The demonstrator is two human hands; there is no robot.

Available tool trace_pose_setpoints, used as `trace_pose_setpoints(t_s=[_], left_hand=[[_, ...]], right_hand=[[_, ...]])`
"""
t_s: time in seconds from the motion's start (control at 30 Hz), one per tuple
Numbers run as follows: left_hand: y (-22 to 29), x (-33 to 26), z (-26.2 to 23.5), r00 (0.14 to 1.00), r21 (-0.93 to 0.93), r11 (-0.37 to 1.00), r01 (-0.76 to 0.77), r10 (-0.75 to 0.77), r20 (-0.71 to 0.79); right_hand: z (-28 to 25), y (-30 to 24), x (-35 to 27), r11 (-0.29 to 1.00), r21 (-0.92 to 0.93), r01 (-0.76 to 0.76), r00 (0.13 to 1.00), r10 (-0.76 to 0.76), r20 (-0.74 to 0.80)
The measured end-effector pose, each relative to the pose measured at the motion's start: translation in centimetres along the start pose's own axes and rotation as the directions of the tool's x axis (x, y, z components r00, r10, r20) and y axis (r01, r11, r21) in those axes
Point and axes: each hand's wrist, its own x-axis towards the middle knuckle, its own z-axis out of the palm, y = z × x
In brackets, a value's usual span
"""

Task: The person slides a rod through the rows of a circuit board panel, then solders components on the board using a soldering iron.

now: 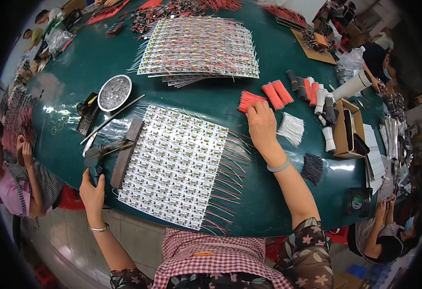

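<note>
A panel of white circuit boards [172,166], set with rows of small components, lies before me; red and white wires stick out along its right edge. Over its left edge rests a dark brown bar [127,154]. Beside the bar, my left hand [92,192] is closed around a dark-handled tool [93,161] whose exact kind is unclear. My right hand [263,126] reaches past the panel's right side, its fingertips bunched on a pile of red wires [249,99]. Whether a wire is pinched there is hidden. White wires [292,129] lie beside that hand.
A stack of wired panels [199,48] stands at the back. A round bowl of silvery bits [115,92] and a thin rod [112,119] lie left. Rightward are red bundles [277,94], black wires [312,168] and a cardboard box [348,130]. Other people sit at both sides.
</note>
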Motion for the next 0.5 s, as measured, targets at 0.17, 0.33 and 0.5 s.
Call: trace_pose_setpoints(t_s=[0.17, 0.33, 0.5], left_hand=[[-2.3, 1.0, -0.2, 0.983, -0.133, 0.981, 0.14, -0.121, 0.141], [-3.6, 0.1, -0.1, 0.961, -0.618, 0.737, 0.275, -0.2, 0.19], [-1.1, -3.6, -0.6, 0.952, -0.883, 0.377, 0.28, -0.226, 0.205]], right_hand=[[0.7, -0.6, -0.1, 1.0, -0.004, 0.006, 1.0, -0.007, -0.023], [0.8, -0.4, -0.3, 0.997, 0.063, -0.036, 0.995, 0.042, -0.095], [0.0, -0.6, 0.2, 0.994, 0.094, -0.056, 0.988, 0.069, -0.139]])
